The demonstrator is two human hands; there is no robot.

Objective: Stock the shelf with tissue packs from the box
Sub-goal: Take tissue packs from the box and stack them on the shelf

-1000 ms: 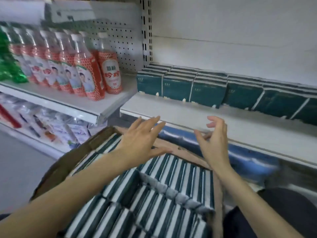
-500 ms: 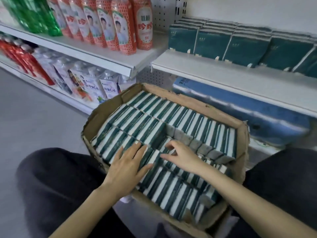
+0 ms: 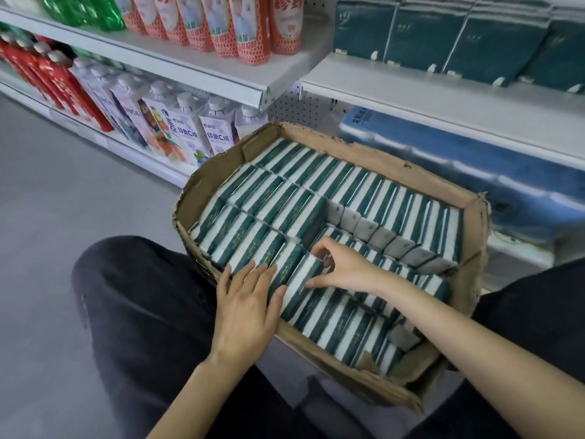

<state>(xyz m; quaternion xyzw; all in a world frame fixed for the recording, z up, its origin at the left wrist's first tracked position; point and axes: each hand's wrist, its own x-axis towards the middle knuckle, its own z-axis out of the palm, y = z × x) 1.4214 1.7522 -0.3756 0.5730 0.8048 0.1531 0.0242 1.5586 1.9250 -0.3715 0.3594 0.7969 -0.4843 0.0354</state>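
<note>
A worn cardboard box (image 3: 380, 153) sits between my knees, packed with rows of green-and-white tissue packs (image 3: 300, 191) standing on edge. My left hand (image 3: 250, 299) lies flat with straight fingers against the near-left packs, thumb on a pack's top. My right hand (image 3: 345, 267) reaches into a gap in the middle and curls its fingers over the far end of a pack (image 3: 300, 280) in the near row. More dark green tissue packs (image 3: 474, 42) stand in a row at the back of the white shelf (image 3: 443, 93) above the box.
Orange-labelled bottles (image 3: 253, 26) and green bottles (image 3: 95, 11) fill the upper left shelf, with white drink cartons (image 3: 190, 122) below. Blue wrapped bundles (image 3: 474, 172) lie under the tissue shelf. Grey floor (image 3: 63, 217) spreads to the left. My dark-trousered legs (image 3: 142, 312) flank the box.
My view dropped from the shelf to the box. Both hands came down from near the shelf edge onto the near row of packs, and the right fingers curled over a pack's end.
</note>
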